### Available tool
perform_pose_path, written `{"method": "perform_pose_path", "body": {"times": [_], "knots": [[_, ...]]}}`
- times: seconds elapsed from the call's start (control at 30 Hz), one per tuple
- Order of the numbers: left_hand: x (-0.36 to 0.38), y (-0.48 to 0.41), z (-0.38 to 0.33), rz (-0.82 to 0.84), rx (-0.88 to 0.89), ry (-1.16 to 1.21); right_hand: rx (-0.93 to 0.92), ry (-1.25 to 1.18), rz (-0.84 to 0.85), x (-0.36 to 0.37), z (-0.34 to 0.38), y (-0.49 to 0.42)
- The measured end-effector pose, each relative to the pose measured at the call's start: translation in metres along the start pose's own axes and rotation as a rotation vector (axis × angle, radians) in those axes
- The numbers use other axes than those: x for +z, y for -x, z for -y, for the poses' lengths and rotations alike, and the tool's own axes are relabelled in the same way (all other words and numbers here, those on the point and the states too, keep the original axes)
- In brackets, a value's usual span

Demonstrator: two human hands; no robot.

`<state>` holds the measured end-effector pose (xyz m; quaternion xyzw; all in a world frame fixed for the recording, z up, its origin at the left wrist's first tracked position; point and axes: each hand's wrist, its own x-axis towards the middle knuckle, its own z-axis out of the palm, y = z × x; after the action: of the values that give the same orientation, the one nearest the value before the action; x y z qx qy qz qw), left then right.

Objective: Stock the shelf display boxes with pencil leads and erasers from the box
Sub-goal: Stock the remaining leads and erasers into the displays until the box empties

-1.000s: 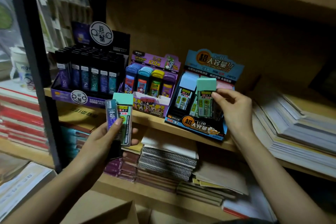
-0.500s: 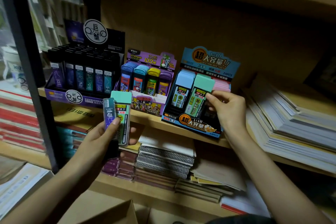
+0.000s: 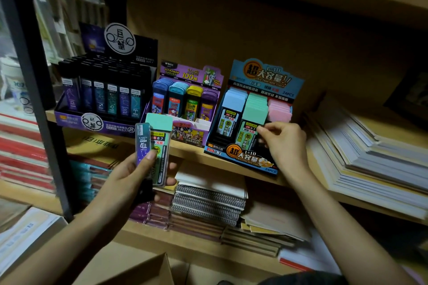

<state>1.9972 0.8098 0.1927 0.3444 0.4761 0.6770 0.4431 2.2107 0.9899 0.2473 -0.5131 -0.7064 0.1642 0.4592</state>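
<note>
My left hand [image 3: 129, 180] grips two lead cases upright in front of the shelf: a slim purple case [image 3: 143, 143] and a wider mint-capped case [image 3: 159, 146]. My right hand [image 3: 284, 143] is at the blue display box [image 3: 240, 157], its curled fingertips pinching the right edge of a mint-capped lead case [image 3: 249, 132] that sits in the middle column. Blue-capped cases fill the box's left column and pink-capped ones the right. A purple cartoon display box [image 3: 190, 132] and a dark display box of slim cases [image 3: 76, 120] stand further left.
The three display boxes stand on a wooden shelf board [image 3: 185, 149]. Stacked paper [image 3: 370, 157] lies at the right. Spiral notebooks [image 3: 208, 201] sit on the shelf below. A cardboard box flap [image 3: 148, 271] shows at the bottom. A black upright post [image 3: 39, 99] stands left.
My right hand has lowered the mint-capped case into the middle column of the blue box and slid down its side. My left hand has stayed put with its two cases.
</note>
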Motion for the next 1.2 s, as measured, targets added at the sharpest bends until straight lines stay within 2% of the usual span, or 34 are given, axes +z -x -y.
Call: {"method": "perform_pose_path", "body": {"times": [0.1,0.17,0.23,0.3,0.37,0.43,0.5,0.7,0.83,0.9,0.97,1.03,1.1,1.2], "knots": [[0.003,0.002,-0.001,0.022,0.008,-0.018,-0.054,0.188,0.047,-0.005,0.008,0.007],[0.005,0.004,-0.003,0.041,0.017,-0.027,-0.104,0.365,0.013,-0.012,0.018,0.011],[0.006,0.006,-0.006,0.056,0.031,-0.040,-0.225,0.362,-0.054,-0.017,0.032,0.017],[0.006,0.007,-0.007,0.063,0.036,-0.069,-0.293,0.092,0.048,-0.014,0.051,0.030],[0.007,0.007,-0.008,0.087,0.025,-0.102,-0.152,-0.244,0.341,0.003,0.069,0.048],[0.008,0.008,-0.006,0.106,0.010,-0.127,0.013,-0.383,0.582,0.025,0.076,0.064],[0.007,0.009,-0.003,0.103,0.002,-0.169,0.096,-0.448,0.707,0.042,0.081,0.074],[0.003,0.011,-0.003,0.095,0.014,-0.208,0.146,-0.619,0.783,0.051,0.081,0.076],[0.004,0.011,-0.008,0.251,-0.016,-0.127,0.347,-0.883,0.850,0.040,0.077,0.066],[0.007,0.011,-0.006,0.299,-0.045,-0.079,0.356,-0.857,0.812,0.035,0.073,0.062],[0.008,0.008,-0.003,0.268,-0.047,-0.028,0.331,-0.834,0.675,0.027,0.069,0.054],[0.005,0.004,-0.001,0.203,-0.013,-0.029,0.205,-0.762,0.452,0.013,0.064,0.039],[0.000,0.000,-0.001,0.158,0.015,-0.048,0.025,-0.586,0.219,-0.004,0.056,0.023],[-0.002,-0.004,0.000,0.111,0.046,-0.064,-0.187,-0.348,0.034,-0.020,0.037,0.010]]}}
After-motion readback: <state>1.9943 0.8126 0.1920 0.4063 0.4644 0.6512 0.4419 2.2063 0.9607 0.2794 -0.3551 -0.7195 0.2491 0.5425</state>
